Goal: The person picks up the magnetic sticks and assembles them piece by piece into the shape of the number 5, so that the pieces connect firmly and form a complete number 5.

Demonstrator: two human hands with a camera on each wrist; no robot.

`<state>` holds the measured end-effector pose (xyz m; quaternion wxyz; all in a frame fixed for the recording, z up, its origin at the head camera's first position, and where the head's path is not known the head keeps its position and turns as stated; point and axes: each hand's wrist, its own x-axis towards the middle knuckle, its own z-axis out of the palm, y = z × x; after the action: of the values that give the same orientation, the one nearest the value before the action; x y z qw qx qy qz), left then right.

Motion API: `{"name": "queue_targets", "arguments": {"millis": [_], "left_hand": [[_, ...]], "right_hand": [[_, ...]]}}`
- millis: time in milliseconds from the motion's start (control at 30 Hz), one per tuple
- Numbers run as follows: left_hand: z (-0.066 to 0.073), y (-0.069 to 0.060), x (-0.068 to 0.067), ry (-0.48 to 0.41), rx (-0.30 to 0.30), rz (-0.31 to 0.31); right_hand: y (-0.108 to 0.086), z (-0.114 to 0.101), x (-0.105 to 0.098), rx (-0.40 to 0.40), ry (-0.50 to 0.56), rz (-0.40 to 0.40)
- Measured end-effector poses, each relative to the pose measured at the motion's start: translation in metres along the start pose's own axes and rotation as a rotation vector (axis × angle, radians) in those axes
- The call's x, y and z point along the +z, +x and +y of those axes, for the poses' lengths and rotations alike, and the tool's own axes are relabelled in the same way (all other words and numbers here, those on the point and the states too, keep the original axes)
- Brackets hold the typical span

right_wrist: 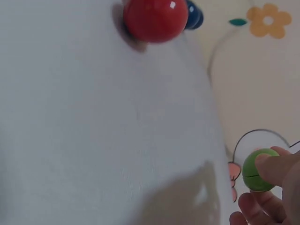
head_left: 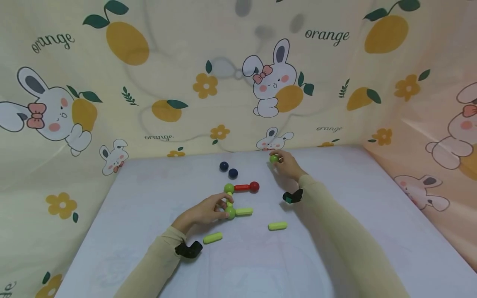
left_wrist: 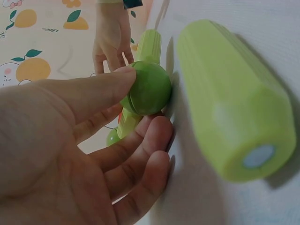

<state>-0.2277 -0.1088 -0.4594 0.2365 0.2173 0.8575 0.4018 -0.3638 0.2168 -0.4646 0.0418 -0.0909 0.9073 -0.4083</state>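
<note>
My left hand (head_left: 208, 210) grips the joined pieces at the table's middle, its thumb on the near green ball (head_left: 230, 212), seen close in the left wrist view as a green ball (left_wrist: 151, 87). A yellow-green rod (head_left: 244, 211) sticks out right from that ball; a partly covered rod links it to a far green ball (head_left: 229, 188), from which a red rod (head_left: 242, 187) runs to a red ball (head_left: 254, 187). At the back right, my right hand (head_left: 288, 164) pinches a loose green ball (head_left: 273, 159) between thumb and fingers, also visible in the right wrist view (right_wrist: 258, 170).
Two dark blue balls (head_left: 224, 166) (head_left: 233, 173) lie behind the joined pieces. One loose yellow-green rod (head_left: 213, 238) is near my left wrist, another (head_left: 277, 226) at the right front. A patterned cloth (head_left: 231, 103) rises behind the white table (head_left: 238, 265).
</note>
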Motion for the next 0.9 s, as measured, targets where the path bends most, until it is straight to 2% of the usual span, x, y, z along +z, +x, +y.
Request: {"name": "queue_targets", "arguments": {"millis": [200, 533, 900], "left_hand": [[-0.001, -0.002, 0.0, 0.0, 0.005, 0.007], [-0.001, -0.001, 0.001, -0.006, 0.005, 0.009], [0.0, -0.002, 0.0, -0.005, 0.003, 0.002]], "right_hand": [[-0.015, -0.005, 0.004, -0.069, 0.086, 0.017], [-0.039, -0.01, 0.007, -0.149, 0.095, 0.044], [-0.071, -0.026, 0.007, -0.159, 0.136, -0.025]]}}
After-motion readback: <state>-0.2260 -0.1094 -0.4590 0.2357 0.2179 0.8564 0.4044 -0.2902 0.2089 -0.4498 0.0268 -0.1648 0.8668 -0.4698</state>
